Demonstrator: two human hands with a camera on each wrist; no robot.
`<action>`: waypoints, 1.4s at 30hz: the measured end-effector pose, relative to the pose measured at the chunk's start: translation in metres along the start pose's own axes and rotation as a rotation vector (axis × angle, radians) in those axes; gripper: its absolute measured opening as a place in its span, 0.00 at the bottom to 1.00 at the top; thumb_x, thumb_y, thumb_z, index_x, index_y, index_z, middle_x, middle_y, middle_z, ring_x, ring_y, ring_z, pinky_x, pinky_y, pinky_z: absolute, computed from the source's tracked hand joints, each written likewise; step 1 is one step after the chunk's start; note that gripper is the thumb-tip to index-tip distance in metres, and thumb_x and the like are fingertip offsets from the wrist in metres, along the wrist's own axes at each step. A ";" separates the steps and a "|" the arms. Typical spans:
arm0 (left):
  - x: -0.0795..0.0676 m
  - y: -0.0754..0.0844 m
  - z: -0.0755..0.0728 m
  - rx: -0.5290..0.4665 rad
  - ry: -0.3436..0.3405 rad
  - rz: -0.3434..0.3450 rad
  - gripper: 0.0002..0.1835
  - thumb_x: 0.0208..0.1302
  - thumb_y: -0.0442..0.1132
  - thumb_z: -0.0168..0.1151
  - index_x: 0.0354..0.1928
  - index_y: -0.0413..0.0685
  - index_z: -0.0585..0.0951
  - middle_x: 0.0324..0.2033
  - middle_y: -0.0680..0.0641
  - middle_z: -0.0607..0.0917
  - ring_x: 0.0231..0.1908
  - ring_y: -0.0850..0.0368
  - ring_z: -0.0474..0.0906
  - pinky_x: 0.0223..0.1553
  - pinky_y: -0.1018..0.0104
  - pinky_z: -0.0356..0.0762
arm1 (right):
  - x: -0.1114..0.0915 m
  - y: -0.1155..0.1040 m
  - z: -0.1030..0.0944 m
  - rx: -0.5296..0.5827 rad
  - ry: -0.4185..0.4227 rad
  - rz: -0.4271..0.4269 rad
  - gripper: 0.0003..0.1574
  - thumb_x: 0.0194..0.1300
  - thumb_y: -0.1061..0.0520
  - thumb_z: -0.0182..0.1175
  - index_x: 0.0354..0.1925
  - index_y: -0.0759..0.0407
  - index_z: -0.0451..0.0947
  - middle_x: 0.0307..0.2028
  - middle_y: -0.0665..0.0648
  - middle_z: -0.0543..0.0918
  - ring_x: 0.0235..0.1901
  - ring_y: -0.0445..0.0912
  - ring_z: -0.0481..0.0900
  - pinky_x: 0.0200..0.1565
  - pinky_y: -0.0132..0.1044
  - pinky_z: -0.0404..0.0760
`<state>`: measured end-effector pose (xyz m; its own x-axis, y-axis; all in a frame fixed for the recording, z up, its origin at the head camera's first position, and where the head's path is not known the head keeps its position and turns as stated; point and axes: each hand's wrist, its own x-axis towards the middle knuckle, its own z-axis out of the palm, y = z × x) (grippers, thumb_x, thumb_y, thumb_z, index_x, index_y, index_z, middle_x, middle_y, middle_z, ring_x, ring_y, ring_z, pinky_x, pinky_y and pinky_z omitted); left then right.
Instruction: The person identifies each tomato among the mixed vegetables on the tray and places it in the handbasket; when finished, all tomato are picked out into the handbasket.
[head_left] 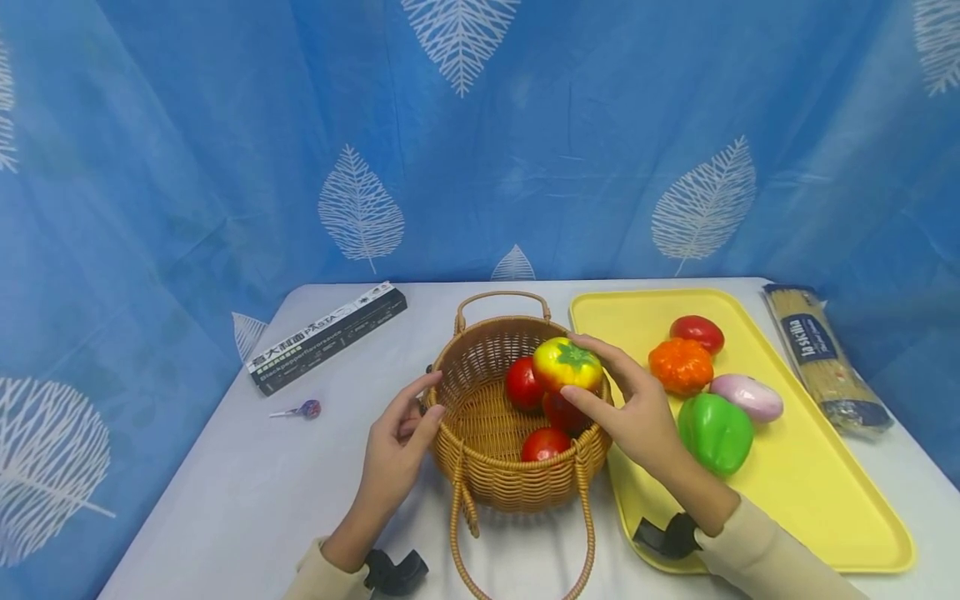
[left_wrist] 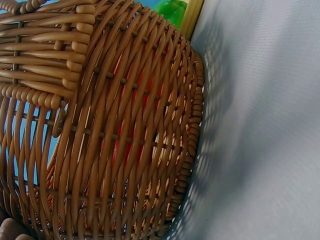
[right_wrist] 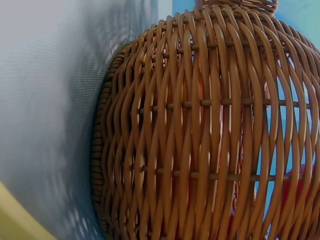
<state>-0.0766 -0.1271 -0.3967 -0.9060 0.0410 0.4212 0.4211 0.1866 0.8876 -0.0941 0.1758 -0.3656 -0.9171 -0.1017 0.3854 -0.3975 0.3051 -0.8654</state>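
Note:
A brown wicker basket (head_left: 480,475) stands on the white table, with several red tomatoes (head_left: 546,444) inside. At its right rim my right hand (head_left: 637,408) holds a yellow-and-red tomato (head_left: 564,364) with a green star-shaped top, thumb and fingers on either side of it, over the red ones. My left hand (head_left: 397,442) is at the basket's left rim, thumb and index finger apart and their tips right at the edge. In the left wrist view, fingertips (left_wrist: 12,230) show low beside the woven wall. Only the basket's weave (right_wrist: 200,125) fills the right wrist view; that hand is out of sight there.
To the right lies a yellow tray (head_left: 810,508) with a green bell pepper (head_left: 716,433), an orange squash-like piece (head_left: 681,367), a purple oval piece (head_left: 747,397) and a red oval piece (head_left: 697,333). Beyond it is packed spaghetti (head_left: 821,358). A pasta box (head_left: 327,337) and lollipop (head_left: 307,409) lie left.

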 end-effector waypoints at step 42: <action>-0.001 0.002 0.000 -0.023 0.008 -0.019 0.21 0.73 0.35 0.63 0.65 0.56 0.80 0.22 0.53 0.64 0.21 0.64 0.58 0.20 0.70 0.58 | 0.041 -0.053 -0.086 -0.232 -0.123 -0.022 0.21 0.73 0.55 0.64 0.62 0.49 0.80 0.56 0.50 0.84 0.54 0.38 0.81 0.52 0.24 0.77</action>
<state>-0.0751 -0.1271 -0.3953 -0.9137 0.0292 0.4054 0.4045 0.1647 0.8996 -0.1076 0.2371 -0.2762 -0.9105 -0.2213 0.3493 -0.4134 0.5092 -0.7549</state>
